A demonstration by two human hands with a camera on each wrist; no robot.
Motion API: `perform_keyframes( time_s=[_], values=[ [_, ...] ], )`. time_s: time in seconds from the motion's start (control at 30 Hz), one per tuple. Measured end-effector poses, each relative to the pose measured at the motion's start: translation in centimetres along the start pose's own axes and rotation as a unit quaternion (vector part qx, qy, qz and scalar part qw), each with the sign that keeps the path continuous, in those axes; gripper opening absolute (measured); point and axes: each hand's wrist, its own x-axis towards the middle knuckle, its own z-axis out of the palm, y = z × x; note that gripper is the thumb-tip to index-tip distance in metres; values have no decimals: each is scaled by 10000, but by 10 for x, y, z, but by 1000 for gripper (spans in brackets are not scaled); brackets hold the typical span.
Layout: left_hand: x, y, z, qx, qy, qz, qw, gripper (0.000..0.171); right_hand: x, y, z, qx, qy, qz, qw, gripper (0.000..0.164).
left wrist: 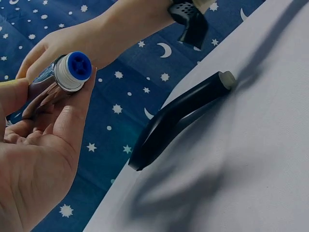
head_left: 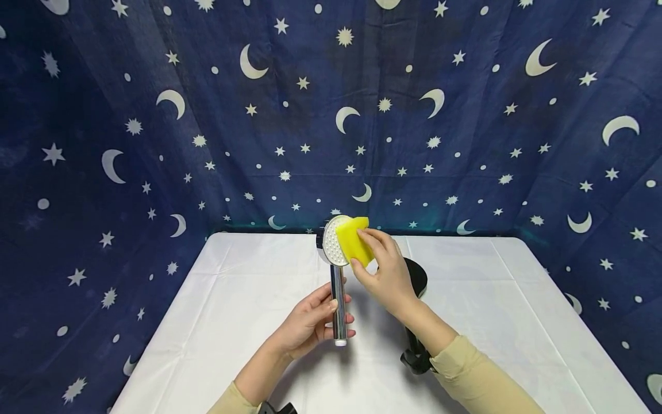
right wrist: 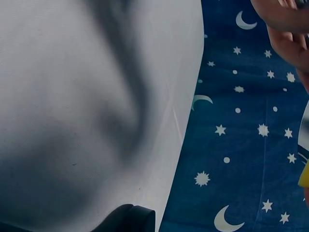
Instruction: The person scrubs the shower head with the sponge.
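A chrome hand shower point(head_left: 338, 305) with a white nozzle face is held upright above the table by my left hand point(head_left: 310, 323), its fingers and thumb wrapped about the handle. In the left wrist view the threaded end of the hand shower point(left wrist: 78, 67) shows a blue insert. My right hand point(head_left: 388, 273) pinches a yellow sponge point(head_left: 354, 238) between thumb and fingers, with the sponge against the right side of the nozzle face. At the right wrist view's edge only a sliver of the sponge point(right wrist: 304, 178) shows.
A black hand shower point(head_left: 415, 277) lies on the white table point(head_left: 238, 287), partly hidden behind my right forearm. Its bent handle point(left wrist: 186, 101) shows in the left wrist view. A dark blue curtain point(head_left: 310, 126) with moons and stars stands behind and beside the table.
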Motion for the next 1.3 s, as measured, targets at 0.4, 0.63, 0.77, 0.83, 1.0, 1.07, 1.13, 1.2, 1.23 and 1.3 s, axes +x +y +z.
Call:
perform_keyframes(
  time_s=[0.4, 0.63, 0.77, 0.83, 1.0, 1.07, 1.13, 1.2, 1.23, 1.3],
  values=[
    [-3, 9, 1, -310, -35, -34, 9995, 47, -3, 0, -5, -453, -326, -1907, 9801, 54],
    [-3, 11, 3, -442, -126, -154, 9988, 51, 15, 23, -9, -874, 102, -2542, 9631, 51],
    [-3, 12, 4, -355, -107, -188, 9991, 51, 18, 29, -7, -868, 403, -2377, 9666, 47],
    [-2, 12, 4, -292, -85, -184, 9994, 51, 19, 31, -5, -852, 528, -2235, 9695, 47],
    [-2, 11, 4, -109, -36, -241, 9996, 50, 17, 36, -1, -701, 894, -1622, 9802, 46],
    [-3, 10, 4, -37, 0, -319, 9995, 50, 16, 37, 0, -536, 1023, -1219, 9858, 46],
    [-3, 8, 4, 28, 61, -400, 9992, 48, 15, 37, 0, -334, 1042, -815, 9906, 46],
    [-2, 7, 5, 55, 130, -466, 9988, 48, 13, 32, 0, -105, 918, -502, 9945, 46],
    [-2, 7, 5, 67, 165, -485, 9987, 47, 11, 30, 1, 3, 813, -390, 9959, 47],
    [0, 6, 5, 74, 213, -486, 9986, 47, 9, 22, 2, 197, 613, -237, 9976, 48]
  ],
)
